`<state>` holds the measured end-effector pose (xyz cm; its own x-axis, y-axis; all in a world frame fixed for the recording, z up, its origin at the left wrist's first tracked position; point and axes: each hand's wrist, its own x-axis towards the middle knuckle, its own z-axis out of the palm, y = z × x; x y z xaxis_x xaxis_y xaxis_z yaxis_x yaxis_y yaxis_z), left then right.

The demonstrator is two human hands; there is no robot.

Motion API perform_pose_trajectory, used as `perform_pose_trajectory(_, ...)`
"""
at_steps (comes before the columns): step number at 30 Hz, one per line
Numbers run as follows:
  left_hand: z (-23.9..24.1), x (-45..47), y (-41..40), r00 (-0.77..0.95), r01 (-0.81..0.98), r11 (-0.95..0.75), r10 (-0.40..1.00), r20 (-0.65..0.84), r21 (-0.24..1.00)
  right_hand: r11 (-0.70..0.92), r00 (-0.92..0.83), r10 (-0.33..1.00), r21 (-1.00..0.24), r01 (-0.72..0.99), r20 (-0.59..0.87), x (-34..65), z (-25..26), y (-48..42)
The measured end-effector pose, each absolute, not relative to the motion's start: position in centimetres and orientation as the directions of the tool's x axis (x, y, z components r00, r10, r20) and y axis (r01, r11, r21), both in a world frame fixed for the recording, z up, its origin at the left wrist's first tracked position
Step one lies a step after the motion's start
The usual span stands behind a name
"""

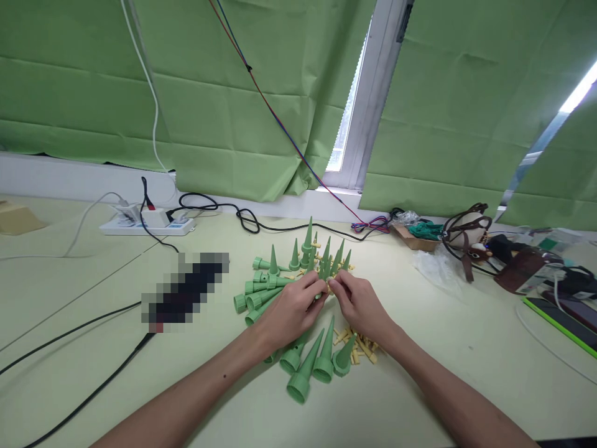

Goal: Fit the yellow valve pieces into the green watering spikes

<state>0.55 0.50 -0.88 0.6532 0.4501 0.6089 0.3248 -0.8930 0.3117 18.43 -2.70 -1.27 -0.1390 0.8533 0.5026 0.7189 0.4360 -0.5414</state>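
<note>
My left hand (296,308) is closed, thumb and fingers pinched around a green plastic watering spike (319,295) that is mostly covered by the fingers. Meeting it at the fingertips, my right hand (361,303) pinches a small yellow plastic piece (329,285), of which only a bit shows. Behind the hands, several green spikes stand upright, one taller spike (308,236) among them. To the left lie more spikes on their sides, such as this spike (257,300). In front, further spikes (305,370) lie beside a pile of yellow T-shaped pieces (366,350), partly under my right hand.
A pixelated dark object (186,289) with a cable lies left on the table (224,398). A power strip (147,224) and black cord run along the wall. To the right are a plastic bag (436,267), a cardboard box (415,236), a dark red bag (520,270) and a green-edged device (562,323).
</note>
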Motion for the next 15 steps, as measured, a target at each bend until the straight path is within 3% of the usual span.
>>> perform_pose_trajectory(9, -0.74, 0.60, 0.46, 0.661, 0.348, -0.876, 0.482, 0.575, 0.334, 0.391, -0.135, 0.871, -0.500, 0.773, 0.473, 18.56, -1.77, -2.39)
perform_pose_trajectory(15, -0.41, 0.64, 0.33, 0.670, 0.361, -0.835, 0.542, 0.508, 0.415, 0.349, -0.122, 0.885, -0.466, 0.813, 0.450, 18.54, -1.96, -2.16)
